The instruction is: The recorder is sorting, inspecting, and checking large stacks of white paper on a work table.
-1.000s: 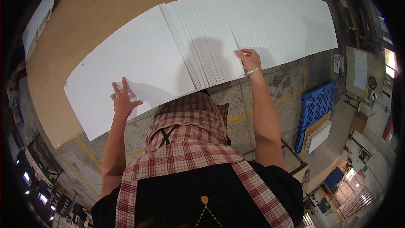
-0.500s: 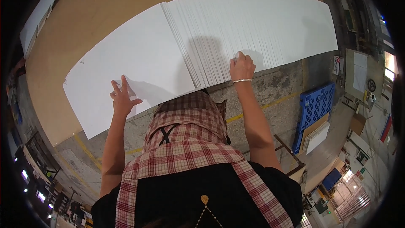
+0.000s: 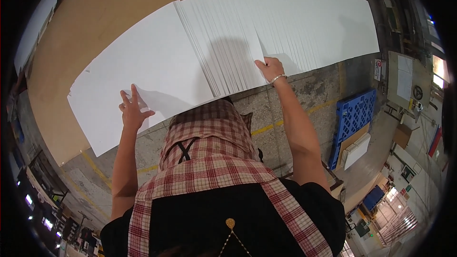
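Large white sheets lie fanned out in overlapping layers along the near edge of the brown tabletop. Narrow stepped edges show through the middle of the fan, between a broad bare area at the left and another at the right. On the left area rests my left hand, its fingers spread and holding nothing. My right hand pinches the near edge of a white sheet right of the middle, thumb on top. That sheet's right edge stands slightly up from the layers beside it.
At the far left of the table lies another white stack. A blue plastic pallet stands to the right, with white and brown boards against it. Yellow lines cross the worn concrete floor.
My right hand has shifted slightly left and turned, and now pinches a sheet whose right edge has lifted. My left hand stays spread in nearly the same place on the sheets.
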`<state>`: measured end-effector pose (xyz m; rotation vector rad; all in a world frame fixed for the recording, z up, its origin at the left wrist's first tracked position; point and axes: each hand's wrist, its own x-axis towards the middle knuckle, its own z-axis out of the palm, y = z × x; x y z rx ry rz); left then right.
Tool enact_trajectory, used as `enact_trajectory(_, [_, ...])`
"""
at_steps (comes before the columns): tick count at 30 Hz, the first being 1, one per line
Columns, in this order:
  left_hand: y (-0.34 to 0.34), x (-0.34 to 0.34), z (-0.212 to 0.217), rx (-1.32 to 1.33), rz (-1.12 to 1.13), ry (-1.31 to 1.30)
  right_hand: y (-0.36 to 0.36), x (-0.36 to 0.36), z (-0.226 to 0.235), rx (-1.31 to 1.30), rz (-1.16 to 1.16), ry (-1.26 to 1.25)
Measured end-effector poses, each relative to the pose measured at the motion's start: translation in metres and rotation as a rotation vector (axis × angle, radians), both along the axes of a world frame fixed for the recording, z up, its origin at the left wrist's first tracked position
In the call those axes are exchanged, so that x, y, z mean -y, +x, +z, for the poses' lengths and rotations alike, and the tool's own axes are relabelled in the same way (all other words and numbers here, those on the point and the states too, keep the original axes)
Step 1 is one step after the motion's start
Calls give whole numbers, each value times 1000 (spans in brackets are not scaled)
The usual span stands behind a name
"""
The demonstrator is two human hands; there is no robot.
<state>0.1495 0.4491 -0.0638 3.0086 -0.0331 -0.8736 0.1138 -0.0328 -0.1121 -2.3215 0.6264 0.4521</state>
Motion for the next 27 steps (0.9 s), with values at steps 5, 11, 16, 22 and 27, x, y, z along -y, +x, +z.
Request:
enact_trajectory(5, [-4, -5, -3, 31, 6, -20, 8, -18, 21, -81, 46, -184])
enact_trajectory(11, [-1, -9, -7, 11, 35, -58, -10, -54, 16, 336, -72, -381])
enact_trajectory(16, [1, 1, -2, -23, 54, -22, -2, -27, 7, 221, -179, -144])
enact_trajectory(22, [1, 0, -2, 17, 33, -31, -6, -12, -7, 91, -258, 130])
enact_trajectory(27, [1, 10, 5, 16, 32, -19, -11, -10, -6, 112, -440, 336])
